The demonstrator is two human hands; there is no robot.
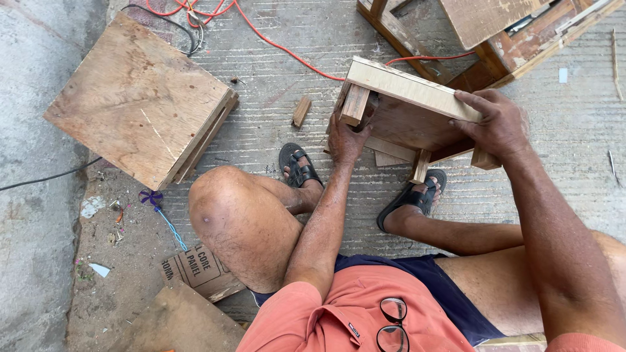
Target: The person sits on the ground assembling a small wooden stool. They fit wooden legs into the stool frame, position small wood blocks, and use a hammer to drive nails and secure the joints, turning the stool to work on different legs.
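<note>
A small wooden stool frame (404,111) is tipped on its side above my feet, its plank top edge facing me and its short legs pointing towards me. My left hand (347,138) grips the frame at its left leg, from below. My right hand (499,124) is closed over the right end of the top plank. A leg of the frame (420,166) hangs just above my right sandal (411,197).
A square plywood box (140,98) lies at the left. A red cable (280,45) runs across the grooved concrete floor. A small wood offcut (300,111) lies near the frame. More wooden furniture (495,32) stands beyond. Cardboard (199,270) lies by my left knee.
</note>
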